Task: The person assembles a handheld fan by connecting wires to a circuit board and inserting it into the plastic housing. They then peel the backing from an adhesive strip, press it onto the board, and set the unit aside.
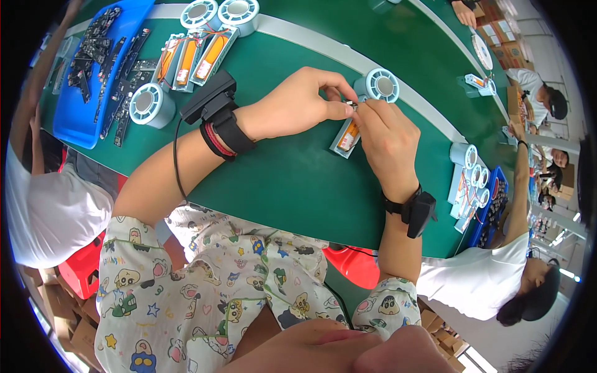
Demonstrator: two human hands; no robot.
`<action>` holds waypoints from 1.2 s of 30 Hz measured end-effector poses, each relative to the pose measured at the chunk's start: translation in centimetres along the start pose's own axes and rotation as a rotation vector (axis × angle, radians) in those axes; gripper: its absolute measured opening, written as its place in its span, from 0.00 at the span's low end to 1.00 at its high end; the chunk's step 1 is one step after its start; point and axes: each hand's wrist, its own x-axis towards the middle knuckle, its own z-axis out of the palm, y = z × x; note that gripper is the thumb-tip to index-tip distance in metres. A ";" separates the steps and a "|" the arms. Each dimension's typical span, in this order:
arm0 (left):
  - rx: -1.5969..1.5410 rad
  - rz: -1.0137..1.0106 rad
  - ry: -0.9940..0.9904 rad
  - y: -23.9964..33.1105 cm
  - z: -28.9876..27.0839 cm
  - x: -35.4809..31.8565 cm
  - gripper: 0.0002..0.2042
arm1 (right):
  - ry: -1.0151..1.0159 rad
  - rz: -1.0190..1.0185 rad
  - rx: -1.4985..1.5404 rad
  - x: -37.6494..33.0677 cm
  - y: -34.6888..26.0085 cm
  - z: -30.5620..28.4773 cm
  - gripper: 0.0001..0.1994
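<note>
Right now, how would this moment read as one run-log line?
left hand: at light-blue device; right hand: same device, exact grips unclear; device: orange cell exposed; upper left: blue tray holding dark circuit boards

You wear a short-sleeved white cartoon-print shirt (199,292) with green piping (266,280), boxy black devices (210,96) strapped at both wrists, plus a red band (213,140) and black cable (175,152) on the left.
</note>
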 end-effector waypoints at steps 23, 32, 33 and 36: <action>0.114 0.242 0.158 -1.3 1.5 -0.8 0.15 | 0.005 0.714 0.884 -0.1 2.3 -3.0 0.08; 0.486 0.510 0.278 -0.4 1.3 -1.4 0.14 | 0.106 0.714 1.347 -1.2 3.7 -2.7 0.15; 0.485 0.511 0.279 -0.4 1.2 -1.4 0.14 | 0.122 0.698 1.343 -1.3 3.7 -2.2 0.15; 0.517 0.531 0.272 -0.6 1.1 -1.4 0.14 | 0.154 0.667 1.333 -1.3 3.5 -1.1 0.16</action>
